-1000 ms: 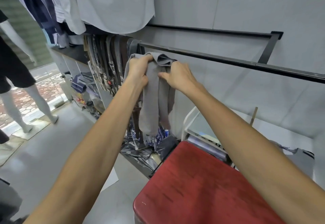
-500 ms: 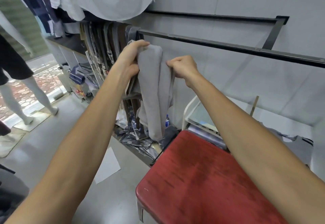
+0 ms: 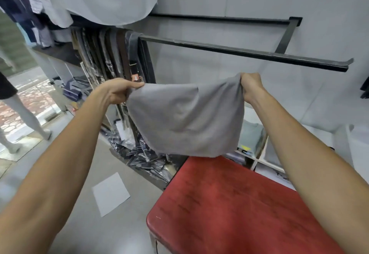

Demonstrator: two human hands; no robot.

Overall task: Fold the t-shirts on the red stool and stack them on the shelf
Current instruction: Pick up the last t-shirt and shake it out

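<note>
A grey t-shirt (image 3: 185, 118) hangs stretched wide in the air between my hands, above the far edge of the red stool (image 3: 229, 210). My left hand (image 3: 119, 92) grips its left top corner. My right hand (image 3: 250, 86) grips its right top corner, fingers curled into the cloth. The shirt's lower hem hangs just over the stool's back edge. The stool's seat is bare. Behind the shirt and my right arm stands a low white shelf (image 3: 259, 160) holding folded items.
A black metal rail (image 3: 239, 51) juts from the grey wall above the shirt. Belts and trousers (image 3: 111, 54) hang left of it, shirts above. Plastic-wrapped clothes (image 3: 143, 158) lie on the floor, with a white sheet (image 3: 110, 196) nearby. Mannequin legs (image 3: 26, 118) stand far left.
My hands have dropped lower and moved far apart, spreading the bunched, hanging shirt out wide. The view has tilted down toward the stool.
</note>
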